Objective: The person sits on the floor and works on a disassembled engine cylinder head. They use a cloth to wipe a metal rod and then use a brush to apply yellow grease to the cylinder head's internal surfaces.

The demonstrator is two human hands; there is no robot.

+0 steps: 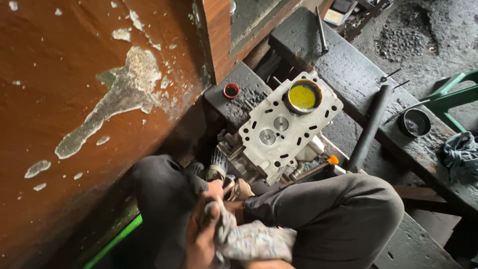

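Note:
My left hand is low in the middle of the view, between my knees, and is closed on a pale patterned rag. The rag drapes over my right hand, of which only a sliver shows at the bottom edge, so its grip is hidden. Just beyond my hands a light grey engine cylinder head lies on a dark, oily wooden bench. A round tin with a yellow inside rests on the head's far end.
A tool with an orange tip leans by the head's near side. A black tube, a black bowl, a small red cap and a crumpled cloth lie on the bench. A peeling brown wall stands close on the left.

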